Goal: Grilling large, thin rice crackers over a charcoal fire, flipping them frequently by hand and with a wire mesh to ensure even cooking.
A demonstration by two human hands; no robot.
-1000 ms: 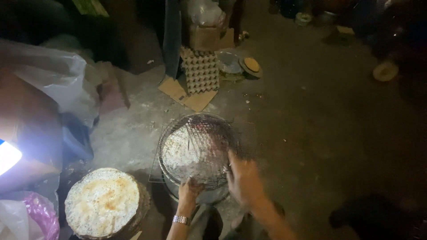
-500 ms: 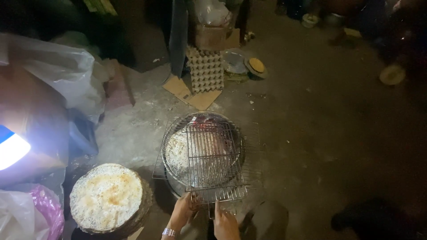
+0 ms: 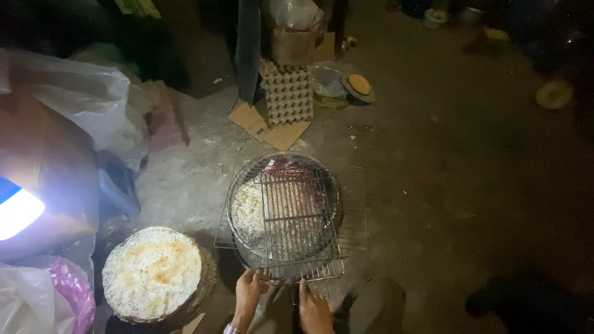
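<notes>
Wire grill rack (image 3: 297, 229) flat over round stove (image 3: 281, 210), long axis away from person; left hand (image 3: 249, 291), right hand (image 3: 314, 309) fingers clamped on near edge.

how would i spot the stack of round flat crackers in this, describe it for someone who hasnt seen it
Start at the round stove under the wire grill rack in the middle of the floor. Look down and left, beside the left hand: the stack of round crackers sits there. Unlike the one under the rack, it is uncovered, pale, speckled, with golden patches.

Bare floor (image 3: 445, 185) lies open right of the grill (image 3: 288, 216); stacked crackers (image 3: 153, 272) crowd its left.
</notes>
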